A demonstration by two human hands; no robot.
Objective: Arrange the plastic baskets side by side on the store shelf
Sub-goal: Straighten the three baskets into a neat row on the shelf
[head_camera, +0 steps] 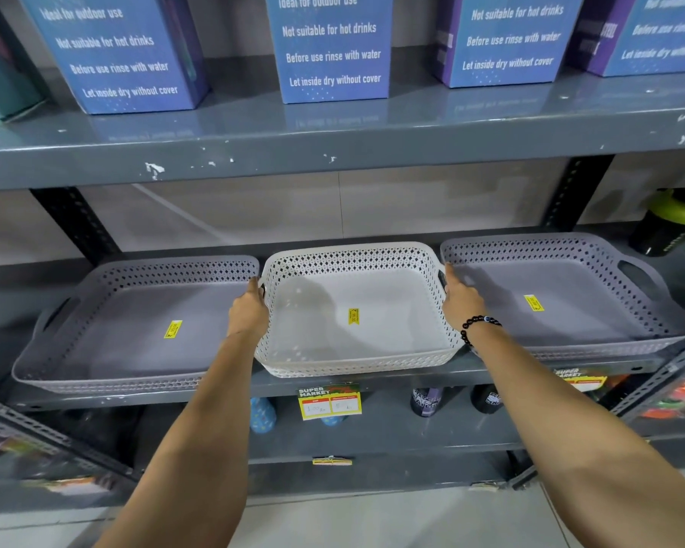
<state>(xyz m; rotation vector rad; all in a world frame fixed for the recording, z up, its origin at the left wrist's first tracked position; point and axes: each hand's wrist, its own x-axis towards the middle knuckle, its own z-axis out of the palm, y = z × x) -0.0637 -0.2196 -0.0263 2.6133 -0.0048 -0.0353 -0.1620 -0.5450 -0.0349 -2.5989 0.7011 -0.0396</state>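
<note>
Three shallow perforated plastic baskets lie in a row on the grey middle shelf [372,379]. A white basket [317,338] is in the centre, between a grey basket [107,342] on the left and another grey basket [594,294] on the right. Each has a yellow price sticker on its floor. My left hand [248,312] grips the white basket's left handle. My right hand [459,298], with a black bead bracelet at the wrist, grips its right handle. The white basket's front edge juts slightly past the shelf lip.
Several blue boxes [329,45] stand on the upper shelf [333,152]. A black shaker bottle with a green lid [669,219] stands behind the right basket. Black perforated uprights [76,223] frame the bay. Price tags [329,401] hang below, with bottles on the lower shelf.
</note>
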